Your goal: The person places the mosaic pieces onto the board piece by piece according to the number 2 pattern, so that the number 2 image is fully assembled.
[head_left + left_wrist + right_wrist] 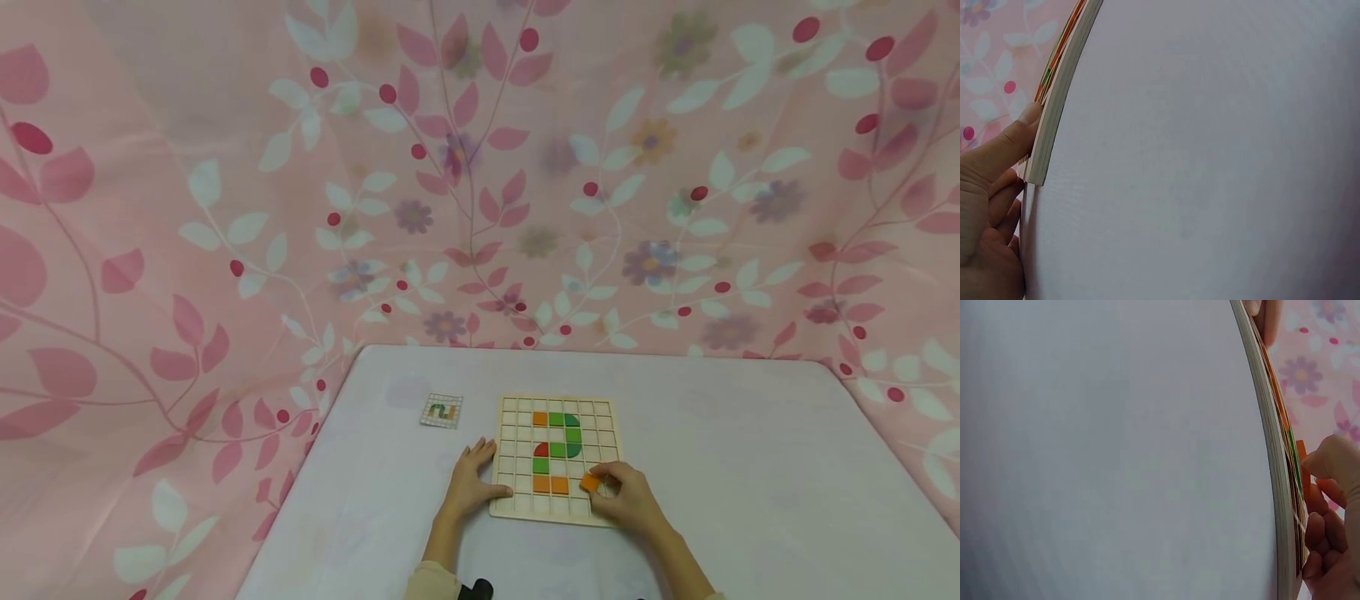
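A square wooden grid board (pixel 525 506) lies on the table, with orange, green and red tiles in its cells forming a shape like a 2. My left hand (pixel 474 480) rests along the board's left edge, fingers stretched out and thumb reaching over the rim. In the left wrist view the thumb (pixel 1030 115) touches the board's edge. Between thumb and fingers, my right hand (pixel 630 497) pinches an orange square tile (pixel 589 482), tilted over the lower right cells. From the right wrist, this orange tile (pixel 1304 469) shows edge-on, close over the board's face.
A small pattern card (pixel 442 412) with a similar coloured figure on a grid lies left of the board's top corner. White cloth covers the table (pixel 750 467). Behind it hangs a pink floral curtain (pixel 480 208). A dark object (pixel 477 590) shows by the left sleeve.
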### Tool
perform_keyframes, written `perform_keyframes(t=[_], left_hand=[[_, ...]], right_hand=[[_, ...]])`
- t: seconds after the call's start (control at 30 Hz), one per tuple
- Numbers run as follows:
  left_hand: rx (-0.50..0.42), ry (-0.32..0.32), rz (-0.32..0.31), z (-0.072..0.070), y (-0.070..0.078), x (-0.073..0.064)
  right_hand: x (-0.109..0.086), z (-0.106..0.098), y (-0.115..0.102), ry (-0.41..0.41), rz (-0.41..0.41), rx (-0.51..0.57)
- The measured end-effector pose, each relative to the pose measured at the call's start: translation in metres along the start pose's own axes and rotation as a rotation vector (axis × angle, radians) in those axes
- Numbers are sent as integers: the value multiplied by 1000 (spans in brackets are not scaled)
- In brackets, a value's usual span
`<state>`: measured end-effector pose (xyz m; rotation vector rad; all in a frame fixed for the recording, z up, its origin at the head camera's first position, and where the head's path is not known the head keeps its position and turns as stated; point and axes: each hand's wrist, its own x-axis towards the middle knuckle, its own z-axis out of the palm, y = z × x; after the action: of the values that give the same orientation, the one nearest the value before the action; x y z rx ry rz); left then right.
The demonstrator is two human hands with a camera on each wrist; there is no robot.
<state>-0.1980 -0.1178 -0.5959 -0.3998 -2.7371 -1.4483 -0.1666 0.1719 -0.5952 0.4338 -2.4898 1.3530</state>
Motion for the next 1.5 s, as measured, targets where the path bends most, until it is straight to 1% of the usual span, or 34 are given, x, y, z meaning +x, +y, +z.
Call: perform_keyframes(t=[0.03, 0.13, 0.2, 0.33, 0.4, 0.47, 0.57, 0.67, 0.73, 0.87, 1.13, 1.17, 1.33, 1.5], left_hand=[[-1, 1, 3, 0, 0, 0], [10, 2, 13, 0, 0, 0], [22, 2, 24, 1, -1, 0], [26, 0, 28, 1, -1, 0], [24, 2, 30, 1, 0, 0], [19, 5, 30, 0, 0, -1], [15, 8, 28, 0, 1, -1], [18, 6, 26, 1, 0, -1], [17, 5, 27, 1, 0, -1], [2, 7, 27, 0, 1, -2], [-6, 3, 10, -2, 1, -2], [-12, 4, 6, -2, 1, -2], [3, 10, 24, -1, 0, -2], [10, 0, 16, 0, -1, -1]], right_hand=[[0, 2, -1, -21, 4, -12], [2, 6, -3, -70, -44, -52], [3, 7, -4, -86, -73, -72], [5, 5, -7, -101, -111, -52], [5, 6, -6, -96, -148, -40], [5, 9, -5, -73, -188, -40], [5, 17, -3, -9, -247, -67], [5, 25, -3, 45, -269, -98], [5, 28, -4, 63, -266, -101], [4, 33, -6, 74, -246, -108], [4, 36, -8, 91, -230, -111], [5, 35, -9, 90, -232, -110], [3, 31, -10, 79, -229, -105], [-2, 23, -10, 96, -176, -98]])
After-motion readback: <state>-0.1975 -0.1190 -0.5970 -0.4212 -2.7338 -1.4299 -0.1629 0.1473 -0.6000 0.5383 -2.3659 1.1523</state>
